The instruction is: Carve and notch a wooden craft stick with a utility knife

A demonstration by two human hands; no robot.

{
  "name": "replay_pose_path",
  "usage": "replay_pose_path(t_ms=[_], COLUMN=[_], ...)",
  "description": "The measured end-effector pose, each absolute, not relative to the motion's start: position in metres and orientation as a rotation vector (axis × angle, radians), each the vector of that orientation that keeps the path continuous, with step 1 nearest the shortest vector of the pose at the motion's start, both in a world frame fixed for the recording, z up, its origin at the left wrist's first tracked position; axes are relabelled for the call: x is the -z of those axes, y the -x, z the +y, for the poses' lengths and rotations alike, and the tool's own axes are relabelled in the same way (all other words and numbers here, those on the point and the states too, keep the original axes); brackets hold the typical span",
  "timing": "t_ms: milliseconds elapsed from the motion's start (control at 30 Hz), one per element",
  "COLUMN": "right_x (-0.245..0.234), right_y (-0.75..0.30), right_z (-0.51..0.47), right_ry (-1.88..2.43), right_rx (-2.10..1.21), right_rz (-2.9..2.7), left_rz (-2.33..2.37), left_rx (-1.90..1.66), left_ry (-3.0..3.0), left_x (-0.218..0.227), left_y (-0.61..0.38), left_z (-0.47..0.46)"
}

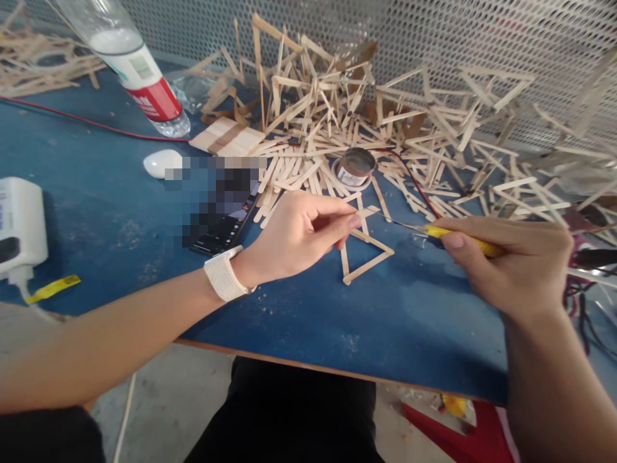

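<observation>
- The person is working, it seems, at the free end of a wooden stick (370,211), with a yellow-handled tool (436,232) being aimed at it.
- The next move is probably calling for a steady stick and a light, exact touch of the thin tip.
- The left hand (306,228) is pinching the stick, thumb against fingertips, with its end jutting toward the right hand (515,267).
- The right hand is wrapping closely around the tool's handle, thumb pressing along it, and is pointing the tip toward the left; whether tip and stick are touching, the view is not showing clearly.
- A stick frame (369,265) is lying on the blue counter (424,341), below and right of the left fingertips.
- Beyond the left hand, a round tin (355,177) is standing beside heaped loose sticks (289,168).
</observation>
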State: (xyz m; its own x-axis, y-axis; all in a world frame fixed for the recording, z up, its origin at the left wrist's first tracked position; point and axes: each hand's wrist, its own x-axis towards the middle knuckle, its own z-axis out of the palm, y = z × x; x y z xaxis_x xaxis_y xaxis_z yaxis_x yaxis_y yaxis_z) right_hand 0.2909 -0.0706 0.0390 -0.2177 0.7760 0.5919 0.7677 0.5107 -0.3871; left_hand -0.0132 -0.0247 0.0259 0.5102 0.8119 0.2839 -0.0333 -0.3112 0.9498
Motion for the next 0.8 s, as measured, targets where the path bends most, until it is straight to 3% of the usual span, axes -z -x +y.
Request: replay_pose_path(t_ms=[800], right_x=[-0.041], right_y=[-0.280], right_z=[-0.073], right_ry=[1.285], right_rx=[-0.023], right_rz=[-1.979], left_rz=[0.685], left_rx=[-0.940], left_ry=[-1.667], left_x=[-0.028], left_y=[0.014], left_z=[-0.026])
